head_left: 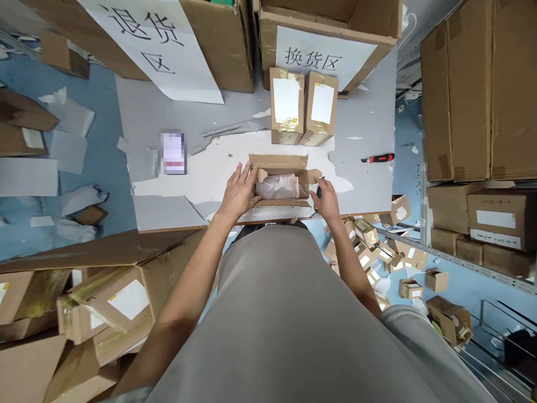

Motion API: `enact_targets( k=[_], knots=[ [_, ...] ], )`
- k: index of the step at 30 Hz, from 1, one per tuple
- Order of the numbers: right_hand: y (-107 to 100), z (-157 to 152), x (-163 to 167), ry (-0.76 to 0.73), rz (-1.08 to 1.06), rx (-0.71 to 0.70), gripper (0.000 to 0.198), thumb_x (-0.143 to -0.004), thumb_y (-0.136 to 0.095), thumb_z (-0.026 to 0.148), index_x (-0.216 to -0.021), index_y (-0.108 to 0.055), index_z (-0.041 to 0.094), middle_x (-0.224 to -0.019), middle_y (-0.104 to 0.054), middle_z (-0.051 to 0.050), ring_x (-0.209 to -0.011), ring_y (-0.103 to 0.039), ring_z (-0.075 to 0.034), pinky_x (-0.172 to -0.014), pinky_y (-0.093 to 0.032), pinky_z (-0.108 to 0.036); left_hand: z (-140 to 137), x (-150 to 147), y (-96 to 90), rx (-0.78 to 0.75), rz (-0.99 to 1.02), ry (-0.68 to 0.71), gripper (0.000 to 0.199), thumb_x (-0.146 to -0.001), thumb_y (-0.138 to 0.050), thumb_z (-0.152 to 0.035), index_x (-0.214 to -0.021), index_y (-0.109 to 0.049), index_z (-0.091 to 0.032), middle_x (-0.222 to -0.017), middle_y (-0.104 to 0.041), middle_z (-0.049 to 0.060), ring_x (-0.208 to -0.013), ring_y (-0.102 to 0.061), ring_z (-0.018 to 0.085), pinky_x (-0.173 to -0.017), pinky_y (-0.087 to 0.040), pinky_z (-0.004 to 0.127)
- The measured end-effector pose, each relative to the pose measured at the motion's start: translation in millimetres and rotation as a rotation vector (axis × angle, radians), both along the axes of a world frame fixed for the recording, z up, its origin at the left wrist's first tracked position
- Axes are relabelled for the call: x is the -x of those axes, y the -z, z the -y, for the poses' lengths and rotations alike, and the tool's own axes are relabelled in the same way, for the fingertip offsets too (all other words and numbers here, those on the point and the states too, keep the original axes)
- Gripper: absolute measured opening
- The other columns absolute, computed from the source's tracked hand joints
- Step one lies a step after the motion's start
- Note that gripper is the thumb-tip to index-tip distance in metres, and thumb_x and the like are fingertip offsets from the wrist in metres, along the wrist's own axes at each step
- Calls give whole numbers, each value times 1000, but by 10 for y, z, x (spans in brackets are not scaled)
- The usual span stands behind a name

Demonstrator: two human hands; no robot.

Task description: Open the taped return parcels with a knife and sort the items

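1 worktable [369, 190] bears an open cardboard carton [279, 161] at its near edge; the carton's walls should be stiff and light, best steadied at the 2 ends. The left hand [239, 194] lies spread, unclenched, against its left end; the right hand [328, 200] curls by the right flap [314, 176], its hold unclear. Inside, a translucent-wrapped bundle [276, 187] seems slippery outside, perhaps fragile: cup it from beneath rather than pinch.

red-black cutter [378, 158], right | blurred screen [173, 152], left | tall cartons [470, 95], far right
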State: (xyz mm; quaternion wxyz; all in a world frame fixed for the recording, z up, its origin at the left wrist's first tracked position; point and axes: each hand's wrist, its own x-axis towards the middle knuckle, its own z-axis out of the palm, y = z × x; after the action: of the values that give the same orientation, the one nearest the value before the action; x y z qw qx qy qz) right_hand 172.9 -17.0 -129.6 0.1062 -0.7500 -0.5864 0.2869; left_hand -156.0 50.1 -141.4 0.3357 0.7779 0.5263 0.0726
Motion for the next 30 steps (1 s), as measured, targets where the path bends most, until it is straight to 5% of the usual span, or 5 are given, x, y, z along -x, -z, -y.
enact_targets(
  k=[6, 11, 20, 25, 30],
  knots=[
    [56, -63, 122, 125, -98, 73, 73, -104, -71, 48, -168, -52, 18, -157, -68, -19, -119, -75, -30, -106, -63, -45, -15, -110, 195, 14, 165, -218, 88, -85, -70, -25, -171, -52, -22, -183, -43, 19, -168, -47, 42, -136, -45, 61],
    [57, -154, 367, 77, 50, 140, 76, -101, -68, 31, -172, -43, 17, -160, -64, -22, -130, -73, -35, -111, -60, -51, -32, -356, 133, 48, 27, -323, 85, -81, -73, -24, -165, -59, -26, -162, -58, 22, -136, -72, 48, -117, -60, 67],
    [160, -97, 444, 87, 11, 121, 77, -98, -78, 33, -165, -45, 17, -158, -62, -21, -124, -76, -33, -109, -62, -47, -73, -533, 62, 14, -46, -488, 61, -94, -70, -36, -152, -62, -17, -146, -62, 28, -124, -74, 51, -106, -61, 64],
    [239, -40, 479, 69, 25, 82, 74, -100, -65, 22, -169, -40, 16, -158, -59, -23, -121, -76, -36, -105, -65, -51, -90, -611, -191, 122, -373, -412, 64, -99, -65, -36, -158, -53, -15, -153, -61, 29, -120, -77, 47, -101, -63, 57],
    [277, 36, 379, 52, -55, 22, 71, -104, -60, 31, -171, -40, 19, -157, -61, -22, -103, -78, -32, -101, -65, -51, -94, -616, -220, 91, -339, -402, 59, -98, -67, -37, -150, -56, -13, -153, -62, 30, -119, -78, 48, -99, -62, 54]
  ],
)
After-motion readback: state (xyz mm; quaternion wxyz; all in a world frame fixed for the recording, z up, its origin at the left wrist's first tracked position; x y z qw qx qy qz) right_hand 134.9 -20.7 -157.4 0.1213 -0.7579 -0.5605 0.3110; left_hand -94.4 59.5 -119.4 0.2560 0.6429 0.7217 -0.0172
